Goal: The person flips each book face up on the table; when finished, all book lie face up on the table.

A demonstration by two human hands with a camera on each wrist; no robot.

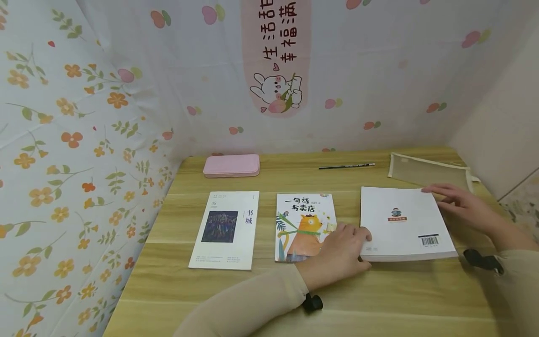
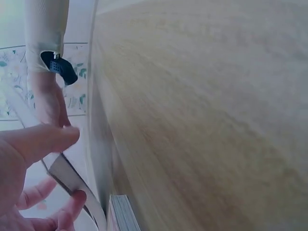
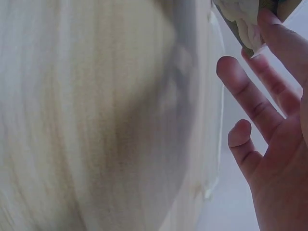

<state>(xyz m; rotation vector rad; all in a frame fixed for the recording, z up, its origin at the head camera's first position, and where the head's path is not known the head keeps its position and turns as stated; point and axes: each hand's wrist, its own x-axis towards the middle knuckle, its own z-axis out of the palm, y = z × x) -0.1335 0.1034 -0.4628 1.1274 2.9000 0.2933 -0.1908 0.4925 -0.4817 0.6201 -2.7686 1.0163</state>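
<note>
A person's two hands flank a thick white book [image 1: 404, 222] lying back cover up at the right of a wooden surface [image 1: 252, 299], barcode toward its near right corner. The left hand [image 1: 341, 255] presses the book's near left edge, thumb on the cover and fingers loosely bent; the right hand [image 1: 461, 206] rests flat with fingers straight along its far right edge. Only the head view shows the row: an illustrated orange-cat book [image 1: 305, 227] just left of it, partly under the left hand, then a white magazine [image 1: 227, 229]. Farther back lie a pink case [image 1: 231, 165], a pencil [image 1: 346, 165] and a mesh pouch [image 1: 429, 171]. The left wrist view shows the book's page edges [image 2: 72, 175] between thumb and fingers; the right wrist view shows spread fingers [image 3: 250, 103] above blurred wood.
</note>
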